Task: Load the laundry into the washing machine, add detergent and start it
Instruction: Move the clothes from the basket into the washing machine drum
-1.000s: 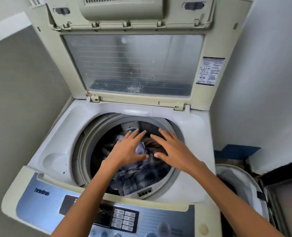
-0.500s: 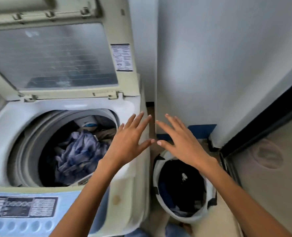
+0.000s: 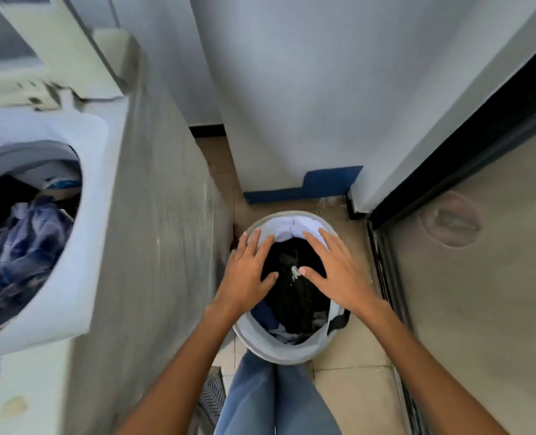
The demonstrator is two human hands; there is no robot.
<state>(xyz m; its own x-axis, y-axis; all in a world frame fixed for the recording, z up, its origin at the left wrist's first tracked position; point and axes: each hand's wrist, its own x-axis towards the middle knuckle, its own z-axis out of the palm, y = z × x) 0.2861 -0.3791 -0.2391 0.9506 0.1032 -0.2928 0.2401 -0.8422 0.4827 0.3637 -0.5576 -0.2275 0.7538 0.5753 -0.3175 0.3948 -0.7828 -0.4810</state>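
The washing machine [image 3: 141,215] is off-white, its drum holding a blue-and-white checked garment [image 3: 18,246], though blur makes the pattern uncertain; the laundry basket [image 3: 279,350] is pale grey with mostly black clothes [image 3: 295,287]; floor tiles [image 3: 351,397] beige

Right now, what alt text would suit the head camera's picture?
Two open, empty hands, left hand and right hand, reach over a laundry basket of dark clothes on the floor beside an open washing machine holding plaid laundry.
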